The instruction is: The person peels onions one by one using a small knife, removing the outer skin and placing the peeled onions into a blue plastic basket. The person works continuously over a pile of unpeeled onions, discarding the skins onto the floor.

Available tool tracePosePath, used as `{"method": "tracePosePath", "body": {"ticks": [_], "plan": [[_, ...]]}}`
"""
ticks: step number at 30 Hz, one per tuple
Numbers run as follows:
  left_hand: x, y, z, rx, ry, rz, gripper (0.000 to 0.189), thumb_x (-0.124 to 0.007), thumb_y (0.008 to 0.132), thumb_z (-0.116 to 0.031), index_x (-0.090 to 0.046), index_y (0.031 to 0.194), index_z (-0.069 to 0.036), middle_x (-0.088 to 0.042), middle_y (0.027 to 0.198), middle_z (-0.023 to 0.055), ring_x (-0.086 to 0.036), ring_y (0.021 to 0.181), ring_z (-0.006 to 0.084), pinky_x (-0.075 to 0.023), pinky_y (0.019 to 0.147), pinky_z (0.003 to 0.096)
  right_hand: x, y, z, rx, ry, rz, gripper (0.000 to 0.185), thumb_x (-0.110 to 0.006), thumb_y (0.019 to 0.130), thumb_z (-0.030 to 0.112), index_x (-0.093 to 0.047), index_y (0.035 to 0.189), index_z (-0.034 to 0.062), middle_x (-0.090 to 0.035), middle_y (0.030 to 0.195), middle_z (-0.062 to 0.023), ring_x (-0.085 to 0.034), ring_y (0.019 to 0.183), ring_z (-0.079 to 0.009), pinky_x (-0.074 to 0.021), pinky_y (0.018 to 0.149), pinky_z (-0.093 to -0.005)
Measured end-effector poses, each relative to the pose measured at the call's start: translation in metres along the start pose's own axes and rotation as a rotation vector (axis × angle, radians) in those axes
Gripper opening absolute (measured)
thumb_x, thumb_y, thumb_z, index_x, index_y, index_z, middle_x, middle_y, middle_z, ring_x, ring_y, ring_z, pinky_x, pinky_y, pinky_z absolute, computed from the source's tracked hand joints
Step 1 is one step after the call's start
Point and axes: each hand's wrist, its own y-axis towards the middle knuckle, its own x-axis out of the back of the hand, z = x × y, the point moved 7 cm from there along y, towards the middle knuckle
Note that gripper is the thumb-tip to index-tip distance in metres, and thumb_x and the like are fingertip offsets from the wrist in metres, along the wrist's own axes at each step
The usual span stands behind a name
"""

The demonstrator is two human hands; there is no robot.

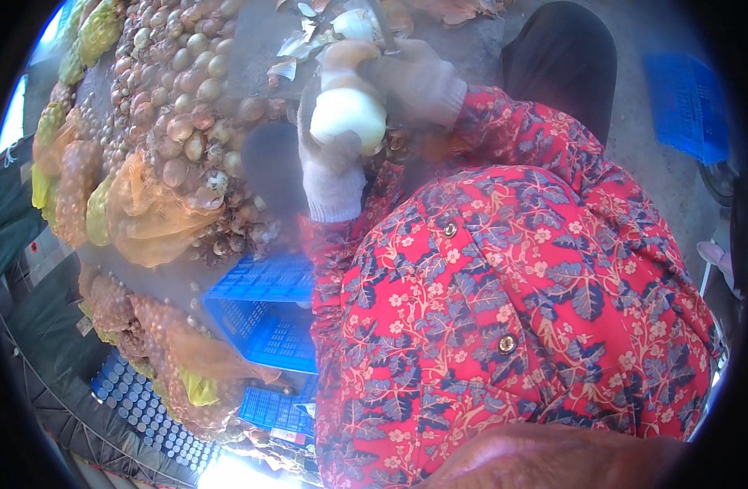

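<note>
A large peeled white onion (349, 116) rests in my left hand (331, 168), which wears a pale knit glove soiled at the fingers. Close beside it, my right hand (417, 79), also gloved and blurred by motion, is closed around a thin dark tool (381, 24); its kind is unclear. Some fingers overlap above the onion, so their exact contact is hard to tell. Loose pale onion skins (297, 46) lie beyond my hands. A big heap of unpeeled onions (181, 104) spreads to the left.
An orange mesh sack (157, 214) lies by the heap, with filled sacks (77, 183) farther left. A blue plastic crate (264, 318) stands at lower left, a smaller blue crate (273, 406) behind it. Another blue crate (685, 107) is at far right.
</note>
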Motion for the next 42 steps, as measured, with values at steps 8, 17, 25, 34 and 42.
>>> {"method": "tracePosePath", "body": {"ticks": [8, 17, 25, 34, 42], "plan": [[0.000, -0.001, 0.000, 0.031, -0.004, -0.034, 0.101, -0.072, 0.066, 0.006, -0.029, 0.156, -0.009, -0.058, 0.132, 0.0210, -0.064, 0.112, 0.0365, -0.0604, 0.084, 0.0439, 0.014, 0.021, 0.002, 0.492, 0.170, 0.042, 0.027, -0.069, 0.095, 0.027, -0.067, 0.105, 0.0014, -0.068, 0.079, -0.0066, -0.064, 0.053, -0.0135, -0.0498, 0.043, -0.0288], [0.004, -0.007, 0.033, 0.334, -0.262, -0.162, 0.078, -0.081, 0.081, -0.040, -0.045, 0.139, 0.000, -0.061, 0.125, 0.0175, -0.063, 0.115, 0.0354, -0.0557, 0.092, 0.0500, 0.003, -0.030, 0.044, 0.342, -0.002, 0.234, 0.022, -0.071, 0.090, 0.025, -0.069, 0.097, 0.0044, -0.065, 0.084, -0.0016, -0.064, 0.074, -0.0128, -0.0515, 0.063, -0.0271], [-0.008, 0.001, 0.004, 0.017, -0.142, 0.128, 0.103, -0.088, 0.071, -0.025, -0.031, 0.155, -0.012, -0.054, 0.135, 0.0218, -0.065, 0.109, 0.0342, -0.0608, 0.084, 0.0470, 0.063, 0.015, 0.036, 0.330, 0.578, -0.009, 0.033, -0.052, 0.102, 0.032, -0.063, 0.104, 0.0004, -0.067, 0.082, -0.0136, -0.067, 0.065, -0.0259, -0.0581, 0.057, -0.0373], [0.034, -0.029, -0.049, -0.138, -0.011, -0.165, 0.094, -0.078, 0.072, -0.025, -0.036, 0.155, -0.016, -0.048, 0.144, 0.0282, -0.063, 0.115, 0.0400, -0.0556, 0.090, 0.0572, 0.101, 0.040, 0.058, 0.299, 0.615, 0.017, 0.027, -0.048, 0.104, 0.026, -0.065, 0.104, 0.0044, -0.069, 0.080, -0.0083, -0.059, 0.048, -0.0157, -0.0410, 0.033, -0.0245], [0.169, -0.231, -0.198, -0.533, 0.316, -1.016, 0.060, -0.070, 0.086, -0.025, -0.053, 0.141, -0.009, -0.059, 0.134, 0.0230, -0.064, 0.110, 0.0349, -0.0531, 0.091, 0.0519, 0.074, 0.037, 0.040, 0.222, 0.560, -0.112, 0.021, -0.059, 0.099, 0.011, -0.060, 0.118, 0.0026, -0.071, 0.091, -0.0138, -0.060, 0.047, -0.0178, -0.0439, 0.034, -0.0272]]}}
